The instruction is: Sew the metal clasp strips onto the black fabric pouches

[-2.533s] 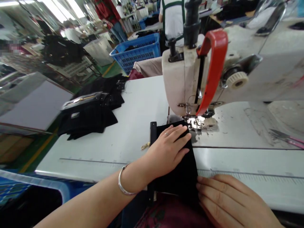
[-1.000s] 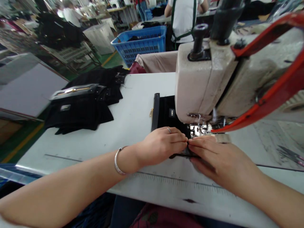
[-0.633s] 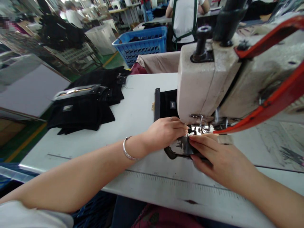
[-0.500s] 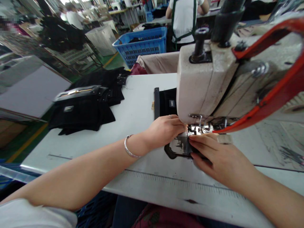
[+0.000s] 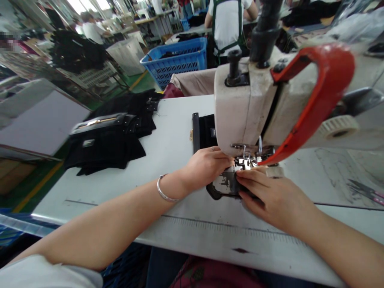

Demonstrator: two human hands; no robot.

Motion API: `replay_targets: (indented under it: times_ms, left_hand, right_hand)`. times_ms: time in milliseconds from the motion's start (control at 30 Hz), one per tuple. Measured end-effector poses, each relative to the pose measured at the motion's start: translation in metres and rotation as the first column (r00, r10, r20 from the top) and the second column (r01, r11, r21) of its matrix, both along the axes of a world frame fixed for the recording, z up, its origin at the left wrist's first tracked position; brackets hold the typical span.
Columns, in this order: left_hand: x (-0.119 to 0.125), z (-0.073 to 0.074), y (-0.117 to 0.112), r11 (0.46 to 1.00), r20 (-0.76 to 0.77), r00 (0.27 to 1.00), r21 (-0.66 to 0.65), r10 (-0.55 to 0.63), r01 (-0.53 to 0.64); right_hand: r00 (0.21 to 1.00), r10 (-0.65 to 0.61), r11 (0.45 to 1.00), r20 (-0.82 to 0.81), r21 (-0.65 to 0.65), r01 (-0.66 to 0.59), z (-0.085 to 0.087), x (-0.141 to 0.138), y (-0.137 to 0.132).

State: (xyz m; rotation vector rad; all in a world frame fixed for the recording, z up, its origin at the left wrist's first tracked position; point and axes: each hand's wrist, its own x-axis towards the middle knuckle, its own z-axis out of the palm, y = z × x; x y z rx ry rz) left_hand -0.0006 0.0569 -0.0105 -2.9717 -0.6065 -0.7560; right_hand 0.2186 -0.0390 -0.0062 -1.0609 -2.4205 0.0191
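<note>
My left hand is closed, fingers pressed together on the near end of a black fabric piece, just left of the presser foot. That piece has a dark strip along its left edge, a brass-coloured fitting and a small label. The sewing machine head hides its right side. My right hand lies right of the metal bed plate, fingertips close to the foot. Its fingers and thumb close around something dark that I cannot make out.
A stack of black fabric pieces lies on the left of the white table. Scissors rest at the right. A red guard curves over the machine. Beyond are a blue basket and a person's back.
My view has turned slightly, so the machine appears further left and more of its red guard and handwheel side shows. Both hands keep nearly the same place beside the presser foot.
</note>
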Motion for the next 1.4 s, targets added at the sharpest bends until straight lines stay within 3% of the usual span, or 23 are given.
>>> replay_targets:
  times_ms: [133, 267, 400, 700, 933, 1033, 1133, 1233, 1333, 1400]
  left_hand:
    - [0.004, 0.006, -0.004, 0.996, -0.051, 0.996, -0.060, 0.068, -0.072]
    - [0.007, 0.027, -0.014, 0.957, -0.132, 0.975, -0.208, 0.176, -0.201]
    - [0.001, 0.041, -0.027, 0.944, -0.199, 0.979, -0.315, 0.040, -0.103]
    - [-0.015, 0.011, -0.049, 0.976, -0.106, 0.994, -0.217, -0.020, -0.003]
    - [-0.016, 0.009, -0.027, 0.974, -0.082, 0.995, -0.221, -0.064, 0.045]
    - [-0.013, 0.017, -0.021, 0.977, -0.115, 0.991, -0.209, -0.062, 0.037]
    - [-0.009, 0.034, -0.038, 0.970, -0.214, 0.977, -0.241, -0.016, -0.037]
    - [-0.003, 0.046, -0.073, 0.953, -0.219, 0.975, -0.286, 0.041, -0.104]
    - [0.002, 0.042, -0.099, 0.965, -0.162, 0.983, -0.228, 0.090, -0.126]
    - [0.004, 0.034, -0.104, 0.975, -0.126, 0.987, -0.185, 0.098, -0.121]
  right_hand:
    - [1.000, 0.010, 1.000, -0.014, -0.010, -0.010, -0.002, 0.000, 0.000]
    - [0.998, 0.042, 0.999, -0.051, -0.015, -0.042, -0.005, 0.006, -0.002]
    - [0.998, 0.041, 0.999, -0.042, -0.017, -0.041, -0.008, 0.013, -0.006]
    - [0.993, 0.117, 0.993, -0.030, 0.031, -0.117, -0.005, 0.016, -0.011]
    - [0.997, 0.078, 0.993, 0.006, 0.083, -0.078, -0.006, 0.011, -0.008]
    - [0.998, 0.054, 0.995, 0.023, 0.077, -0.056, -0.009, 0.011, -0.005]
    - [0.998, 0.066, 0.997, -0.016, 0.030, -0.065, -0.009, 0.014, -0.005]
    - [0.995, 0.061, 0.998, -0.080, -0.004, -0.061, -0.008, 0.018, -0.005]
    - [0.996, 0.073, 0.997, -0.051, -0.003, -0.074, -0.008, 0.022, -0.004]
    - [0.995, 0.098, 0.995, -0.012, -0.014, -0.098, -0.009, 0.023, -0.003]
